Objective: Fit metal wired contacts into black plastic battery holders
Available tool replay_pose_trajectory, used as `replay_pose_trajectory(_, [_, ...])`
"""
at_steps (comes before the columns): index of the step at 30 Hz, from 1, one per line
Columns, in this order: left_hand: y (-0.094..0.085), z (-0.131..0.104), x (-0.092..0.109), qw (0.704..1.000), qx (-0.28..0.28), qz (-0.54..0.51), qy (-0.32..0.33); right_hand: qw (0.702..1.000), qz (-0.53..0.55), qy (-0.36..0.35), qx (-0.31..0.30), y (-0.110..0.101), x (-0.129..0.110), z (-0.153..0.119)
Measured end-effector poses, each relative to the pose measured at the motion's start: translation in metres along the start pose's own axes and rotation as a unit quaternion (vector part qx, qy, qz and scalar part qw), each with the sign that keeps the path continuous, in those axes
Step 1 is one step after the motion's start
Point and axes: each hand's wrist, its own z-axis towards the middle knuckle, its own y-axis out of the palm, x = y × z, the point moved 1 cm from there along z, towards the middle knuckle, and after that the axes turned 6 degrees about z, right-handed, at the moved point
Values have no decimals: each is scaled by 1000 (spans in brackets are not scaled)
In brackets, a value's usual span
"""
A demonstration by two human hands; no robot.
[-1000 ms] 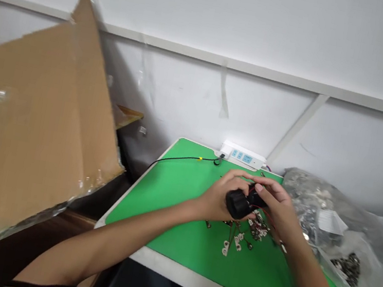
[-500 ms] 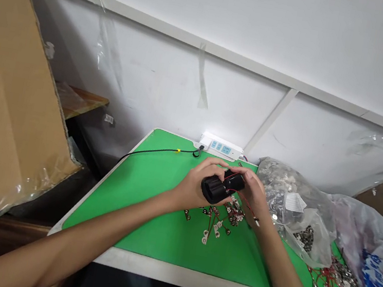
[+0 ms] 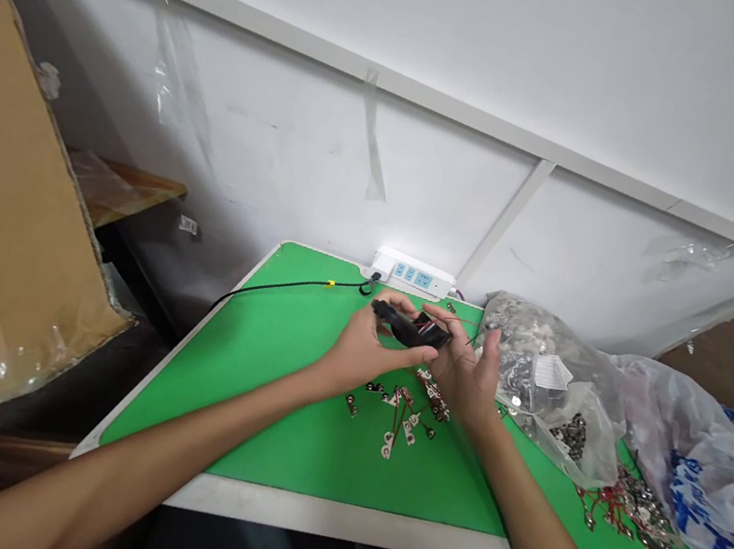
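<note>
A black plastic part (image 3: 409,327) with thin wires, one red, is held above the table. My left hand (image 3: 361,345) grips it, thumb along the near side and fingers behind. My right hand (image 3: 471,378) is beside the part's right end, its fingers stretched out against it and its thumb raised apart. The wires trail across the right fingers. Beneath both hands lies a loose group of small metal contact pieces (image 3: 409,429), some joined by red wire. What exactly the black part is, I cannot make out.
On the green table (image 3: 239,356), a power strip (image 3: 418,276) with a black cable (image 3: 287,284) sits against the wall. Clear bags (image 3: 538,371) of metal pieces and a white-blue plastic bag (image 3: 721,479) are on the right, near another contact pile (image 3: 640,517). Cardboard (image 3: 3,201) stands left.
The black part has turned, showing a flatter side. My right thumb has lifted and the right hand has opened out. The wires now spread to the right, and the view has shifted slightly.
</note>
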Motion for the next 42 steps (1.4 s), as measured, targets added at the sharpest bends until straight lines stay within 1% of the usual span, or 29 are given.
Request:
replay_pose_trajectory(2, [2, 2, -1, 996, -13, -67, -63, 999, -33, -18, 5, -3, 4, 1])
replay_pose_trajectory(4, [2, 5, 0, 986, -14, -126, -106, 998, -61, -25, 8, -7, 7, 2])
replay_pose_trajectory(5, [2, 6, 0, 982, -11, -139, -124, 997, -71, -22, 7, -9, 8, 2])
replay_pose_trajectory(9, [0, 6, 0, 974, 5, -117, -196, 989, -147, -10, 8, -11, 8, 2])
replay_pose_trajectory(11, [-2, 6, -2, 970, 7, -114, -215, 981, -191, -18, 20, -11, 8, 1])
replay_pose_trajectory(14, [-6, 9, -6, 971, 8, -124, -205, 976, -214, -9, 40, -10, 10, 0])
replay_pose_trajectory(16, [-9, 13, -9, 974, 28, -135, -181, 977, -211, 3, 41, -10, 12, -1])
replay_pose_trajectory(18, [-14, 18, -11, 975, 65, -152, -147, 980, -199, 9, 27, -8, 12, -2])
replay_pose_trajectory(20, [-20, 24, -12, 969, 107, -182, -128, 983, -185, 18, -2, -5, 12, -3])
replay_pose_trajectory(22, [-28, 31, -13, 953, 151, -224, -134, 981, -192, 28, -28, -3, 10, -6])
replay_pose_trajectory(23, [-34, 34, -14, 944, 170, -245, -142, 976, -213, 29, -37, -2, 9, -7])
replay_pose_trajectory(24, [-40, 38, -15, 936, 182, -261, -151, 967, -250, 26, -46, -1, 8, -8])
replay_pose_trajectory(25, [-46, 42, -15, 930, 187, -273, -160, 952, -301, 18, -59, -1, 7, -9])
replay_pose_trajectory(26, [-52, 45, -16, 926, 183, -282, -171, 930, -360, 7, -80, 0, 5, -11])
replay_pose_trajectory(29, [-64, 52, -17, 913, 153, -315, -211, 842, -509, -37, -172, 0, 5, -15])
replay_pose_trajectory(30, [-65, 53, -17, 907, 140, -325, -226, 820, -535, -50, -198, 0, 6, -16])
replay_pose_trajectory(32, [-65, 54, -16, 898, 117, -341, -250, 793, -563, -62, -226, 1, 9, -16])
replay_pose_trajectory(34, [-63, 53, -16, 893, 103, -347, -266, 783, -573, -59, -235, 1, 11, -15])
replay_pose_trajectory(37, [-62, 52, -18, 890, 101, -350, -274, 777, -577, -46, -247, 0, 14, -12])
replay_pose_trajectory(40, [-64, 50, -22, 894, 116, -339, -269, 782, -570, -39, -249, -5, 17, -10])
replay_pose_trajectory(42, [-65, 49, -26, 905, 124, -319, -252, 792, -561, -44, -235, -10, 16, -8])
